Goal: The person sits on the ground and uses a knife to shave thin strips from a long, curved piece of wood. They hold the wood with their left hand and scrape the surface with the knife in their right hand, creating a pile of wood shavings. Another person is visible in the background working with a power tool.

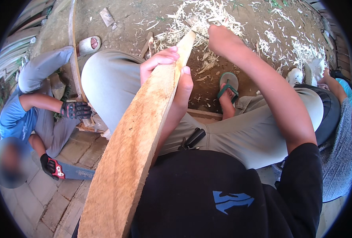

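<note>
A long, rough-sawn wooden plank (122, 150) slants up from the lower edge across my lap, its far end narrowed to a pale, cut tip. Around the plank near that tip is my left hand (180, 91), closed, with fingertips on one side and the thumb on the other. Just right of the tip, my right hand (225, 41) is closed in a fist. From it a thin dark blade (201, 35), apparently a knife's, reaches to the tip. The fist hides the handle.
Pale wood shavings (219, 18) litter the dirt beyond. To the left, a person wearing gloves (76, 110) holds a handsaw (76, 172) with a red handle, beside a long upright wood strip (72, 43). Another person's grey clothing (336, 158) shows close on the right.
</note>
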A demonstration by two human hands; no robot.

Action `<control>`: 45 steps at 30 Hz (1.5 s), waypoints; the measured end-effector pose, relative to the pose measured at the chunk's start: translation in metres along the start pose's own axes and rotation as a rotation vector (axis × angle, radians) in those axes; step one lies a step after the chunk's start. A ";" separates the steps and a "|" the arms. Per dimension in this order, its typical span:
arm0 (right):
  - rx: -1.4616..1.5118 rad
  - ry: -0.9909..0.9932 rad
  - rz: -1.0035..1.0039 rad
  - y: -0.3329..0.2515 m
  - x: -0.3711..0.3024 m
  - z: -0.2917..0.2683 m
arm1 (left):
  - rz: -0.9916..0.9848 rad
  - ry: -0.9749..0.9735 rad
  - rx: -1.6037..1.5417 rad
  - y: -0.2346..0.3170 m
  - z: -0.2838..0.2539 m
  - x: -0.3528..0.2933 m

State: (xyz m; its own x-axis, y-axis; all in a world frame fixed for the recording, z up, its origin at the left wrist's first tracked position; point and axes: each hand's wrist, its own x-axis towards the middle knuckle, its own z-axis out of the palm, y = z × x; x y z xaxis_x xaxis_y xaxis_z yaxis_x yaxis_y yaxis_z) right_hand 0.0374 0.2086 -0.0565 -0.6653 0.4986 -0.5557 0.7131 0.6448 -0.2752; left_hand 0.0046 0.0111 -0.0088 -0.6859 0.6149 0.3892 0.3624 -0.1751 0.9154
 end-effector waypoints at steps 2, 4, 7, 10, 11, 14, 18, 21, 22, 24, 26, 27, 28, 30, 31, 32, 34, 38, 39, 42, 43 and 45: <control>-0.002 0.016 -0.012 -0.003 0.000 0.002 | -0.013 0.006 -0.001 0.001 -0.001 0.000; -0.001 0.034 -0.032 0.000 0.000 0.007 | -0.029 0.016 -0.003 0.001 0.001 0.001; -0.008 0.055 -0.094 -0.002 -0.009 0.011 | -0.031 0.015 -0.045 -0.004 -0.002 0.001; -0.005 0.048 -0.098 -0.002 -0.008 0.012 | -0.035 0.030 -0.046 -0.004 0.000 0.002; -0.010 0.056 -0.106 -0.001 -0.007 0.015 | -0.029 0.025 -0.027 -0.003 0.001 0.002; -0.016 0.076 -0.125 0.000 -0.004 0.024 | -0.019 0.030 0.016 0.000 0.003 0.004; -0.054 0.044 -0.095 0.012 0.013 0.039 | -0.029 0.044 0.005 0.002 0.008 0.005; -0.065 -0.029 -0.037 0.026 0.037 0.089 | 0.010 -0.020 -0.019 -0.002 0.006 0.001; -0.049 -0.056 -0.024 0.022 0.038 0.093 | 0.029 -0.054 -0.014 -0.002 0.003 0.002; -0.098 -0.078 -0.059 0.017 0.028 0.103 | -0.001 -0.026 -0.013 0.000 0.006 0.004; -0.063 -0.095 -0.015 0.016 0.024 0.094 | 0.010 -0.027 -0.008 -0.002 0.003 0.005; -0.091 -0.098 0.018 0.020 0.018 0.086 | 0.010 -0.017 -0.010 -0.002 0.004 0.004; -0.119 -0.088 0.032 0.022 0.018 0.076 | 0.010 -0.008 -0.013 -0.001 0.004 0.003; -0.171 -0.076 0.057 0.025 0.017 0.055 | 0.002 0.009 0.010 0.003 0.004 0.002; -0.167 -0.054 0.038 0.034 0.015 0.042 | -0.006 0.007 0.017 0.003 0.005 0.002; -0.111 -0.031 0.091 0.042 0.012 0.030 | -0.015 0.004 0.025 0.003 0.007 0.000; 0.021 0.020 0.153 0.035 0.010 0.007 | -0.020 0.001 0.041 0.005 0.006 -0.001; 0.103 0.032 0.102 0.027 0.006 0.001 | -0.035 0.008 -0.007 0.004 0.007 -0.001; 0.113 0.030 0.066 0.025 0.006 0.006 | -0.041 0.008 -0.029 0.003 0.008 -0.002; 0.117 0.023 0.046 0.018 0.001 0.013 | -0.037 0.021 -0.037 0.002 0.007 -0.003; 0.113 0.020 0.052 0.015 -0.002 0.013 | -0.038 0.026 -0.042 0.001 0.007 -0.004; 0.098 0.046 0.015 0.016 -0.001 0.019 | -0.041 0.036 -0.055 0.002 0.009 -0.003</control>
State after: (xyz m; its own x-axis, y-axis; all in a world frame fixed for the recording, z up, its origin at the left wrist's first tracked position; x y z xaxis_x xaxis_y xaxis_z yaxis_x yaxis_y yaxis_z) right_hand 0.0540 0.2077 -0.0749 -0.6620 0.5357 -0.5242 0.7400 0.5784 -0.3434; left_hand 0.0130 0.0153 -0.0092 -0.7222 0.5942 0.3541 0.2994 -0.1929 0.9344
